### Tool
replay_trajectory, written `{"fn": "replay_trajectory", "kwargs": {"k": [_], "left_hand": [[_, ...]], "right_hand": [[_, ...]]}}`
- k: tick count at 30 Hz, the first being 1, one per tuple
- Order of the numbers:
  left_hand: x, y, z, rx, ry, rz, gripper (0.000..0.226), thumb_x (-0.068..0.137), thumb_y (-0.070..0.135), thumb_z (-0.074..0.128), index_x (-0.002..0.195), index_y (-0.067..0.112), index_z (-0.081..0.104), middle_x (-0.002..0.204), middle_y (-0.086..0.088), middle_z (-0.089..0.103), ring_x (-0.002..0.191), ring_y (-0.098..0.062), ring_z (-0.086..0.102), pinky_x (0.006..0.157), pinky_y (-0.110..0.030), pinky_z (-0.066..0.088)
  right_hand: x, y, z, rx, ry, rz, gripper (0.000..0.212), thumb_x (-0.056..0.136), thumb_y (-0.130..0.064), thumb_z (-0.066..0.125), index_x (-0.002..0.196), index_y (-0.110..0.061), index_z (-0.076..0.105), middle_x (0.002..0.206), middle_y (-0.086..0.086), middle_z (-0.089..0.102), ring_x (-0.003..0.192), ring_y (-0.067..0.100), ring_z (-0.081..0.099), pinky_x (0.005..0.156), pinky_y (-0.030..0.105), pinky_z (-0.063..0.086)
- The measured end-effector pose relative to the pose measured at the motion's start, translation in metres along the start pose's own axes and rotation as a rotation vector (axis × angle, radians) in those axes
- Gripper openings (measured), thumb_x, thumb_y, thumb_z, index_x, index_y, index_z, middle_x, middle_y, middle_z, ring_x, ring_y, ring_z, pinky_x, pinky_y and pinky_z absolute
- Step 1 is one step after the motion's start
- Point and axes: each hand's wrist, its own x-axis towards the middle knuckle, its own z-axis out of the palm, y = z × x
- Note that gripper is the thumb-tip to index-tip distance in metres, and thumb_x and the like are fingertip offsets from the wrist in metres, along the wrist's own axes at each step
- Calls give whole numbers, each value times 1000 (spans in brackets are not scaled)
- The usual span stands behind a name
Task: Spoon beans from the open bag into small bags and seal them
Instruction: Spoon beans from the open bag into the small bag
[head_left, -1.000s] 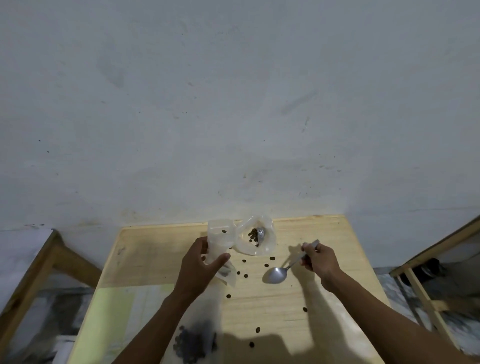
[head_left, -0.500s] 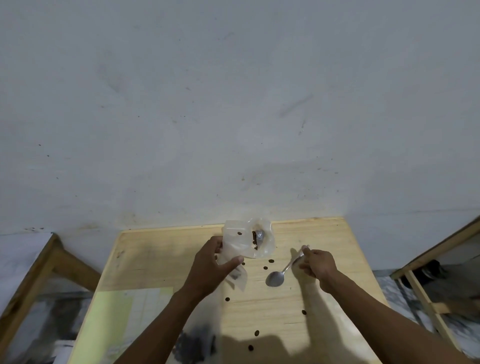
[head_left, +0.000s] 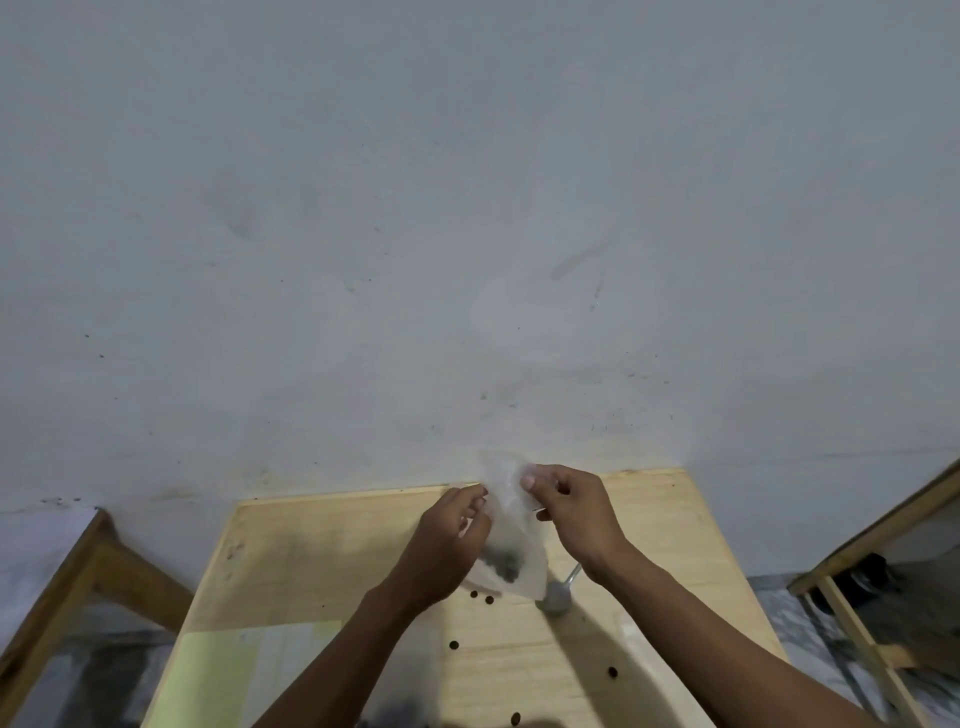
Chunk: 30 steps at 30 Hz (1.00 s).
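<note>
A: What sits nearest, at the bottom of the frame?

B: A few loose beans (head_left: 453, 645) scattered over the wooden table (head_left: 322, 551), and a pale green sheet (head_left: 223, 675) at lower left. A dark blurred patch lies at the very bottom edge; I cannot tell what it is.

A: And a little further up?

B: A spoon (head_left: 557, 603) lies on the table just right of centre, bowl toward the viewer, its handle running under the right wrist.

A: The hands?

B: Both hold a small clear bag (head_left: 511, 535) up above the table, a dark clump of beans at its bottom. The left hand (head_left: 447, 545) has its fingers curled round the bag's left side. The right hand (head_left: 574, 506) pinches the top edge between thumb and bent fingers.

A: Behind that?

B: A grey wall (head_left: 467, 208) fills the upper frame, with wooden frames at the far left and right edges.
</note>
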Motion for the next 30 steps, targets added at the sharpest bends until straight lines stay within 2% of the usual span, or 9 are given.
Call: {"fn": "replay_trajectory", "kwargs": {"k": [3, 6, 10, 13, 18, 21, 25, 27, 30], "left_hand": [[-2, -1, -6, -13, -15, -29, 19, 93, 18, 60, 112, 18, 66, 94, 7, 67, 84, -2, 62, 74, -11, 45], [-4, -3, -10, 7, -42, -40, 19, 90, 17, 66, 108, 19, 70, 90, 7, 69, 79, 2, 63, 70, -10, 47], [-6, -6, -14, 20, -36, -62, 14, 87, 8, 66, 89, 21, 71, 77, 2, 71, 67, -5, 65, 65, -15, 49], [-6, -12, -23, 47, 37, -123, 13, 88, 10, 65, 83, 21, 70, 72, 0, 70, 68, -15, 66, 63, -21, 50], [-5, -9, -35, -43, -53, -225, 8, 87, 15, 63, 85, 14, 70, 68, 0, 68, 60, -11, 60, 63, -28, 52], [-6, -4, -38, -216, -93, -302, 13, 91, 21, 62, 91, 11, 70, 74, 0, 69, 64, -13, 60, 66, -30, 54], [-4, 4, -36, -272, -97, -285, 17, 90, 28, 68, 86, 11, 69, 66, 10, 65, 66, -12, 61, 67, -29, 56], [-3, 5, -33, -271, -59, -241, 19, 90, 24, 69, 77, 10, 66, 63, 4, 62, 66, -17, 61, 63, -32, 52], [-4, 7, -30, -206, -50, -165, 21, 91, 22, 66, 74, 11, 62, 65, -1, 64, 63, -15, 61, 61, -29, 47]], "right_hand": [[4, -4, -2, -14, 30, 1, 8, 90, -20, 69, 89, -17, 76, 79, 3, 75, 70, 10, 65, 71, 38, 55], [5, -6, -3, 6, 49, -4, 7, 89, -18, 70, 87, -16, 75, 77, 0, 75, 65, 7, 66, 68, 33, 53], [6, -6, -4, 15, 37, 17, 11, 89, -18, 70, 81, -12, 76, 76, 7, 74, 65, 12, 62, 67, 35, 52], [13, -7, -18, 22, 13, 46, 15, 90, -19, 69, 84, -6, 75, 77, 10, 73, 66, 12, 61, 66, 27, 50], [22, 7, -27, 172, -93, 291, 20, 89, -16, 70, 74, -3, 68, 71, 14, 63, 59, 20, 55, 59, 30, 49], [18, 14, -24, 185, -151, 369, 16, 89, -16, 70, 83, -2, 67, 71, 13, 60, 50, 16, 51, 53, 25, 44], [9, 9, -15, 88, -335, 288, 19, 88, -20, 71, 73, -9, 67, 70, 10, 59, 60, 19, 49, 61, 29, 46], [6, 0, -11, 31, -409, 214, 17, 87, -19, 73, 79, -5, 68, 71, 10, 61, 66, 20, 53, 65, 32, 47], [3, -12, -7, -48, -488, 132, 13, 84, -17, 76, 76, -8, 69, 70, 5, 66, 64, 14, 60, 62, 25, 49]]}}
